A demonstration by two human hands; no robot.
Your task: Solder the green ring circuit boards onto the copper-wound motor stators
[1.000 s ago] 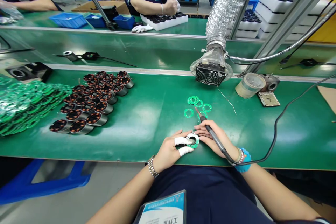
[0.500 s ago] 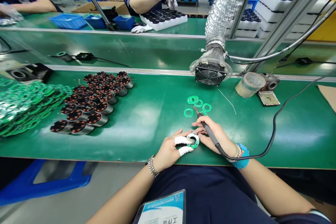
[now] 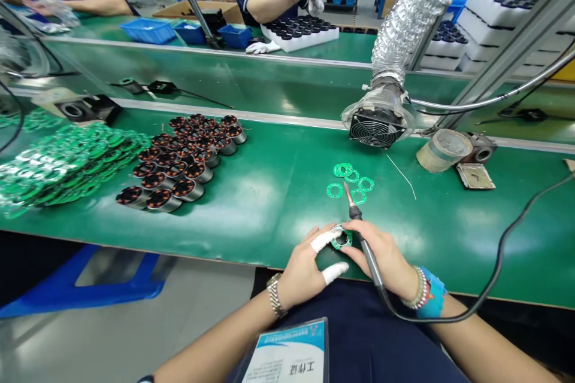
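Note:
My left hand [image 3: 309, 263], with white covers on its thumb and forefinger, rests a fingertip on a small ring-shaped green circuit board [image 3: 349, 243]. Its thumb stands apart from the ring, so the hand is open. My right hand [image 3: 389, 254] is closed on a soldering iron [image 3: 371, 260], whose metal tip points away from me. The thumb and forefinger of that same hand reach round the right side of the ring. Whether a part sits beneath the ring, I cannot tell. Just beyond my hands lie several loose ring boards [image 3: 335, 191].
Wound motor stators [image 3: 164, 200] stand in rows at the left, beside a heap of green boards [image 3: 67, 161]. A fan on a foil duct [image 3: 377, 130] hangs ahead. Solder wire [image 3: 402, 176], a round tub [image 3: 444, 151] and a sponge tray [image 3: 476, 176] lie to the right. Co-workers sit across.
My left thumb has come away from the ring board. My right thumb and forefinger have closed in round it, with the iron still in that hand. The view has shifted left.

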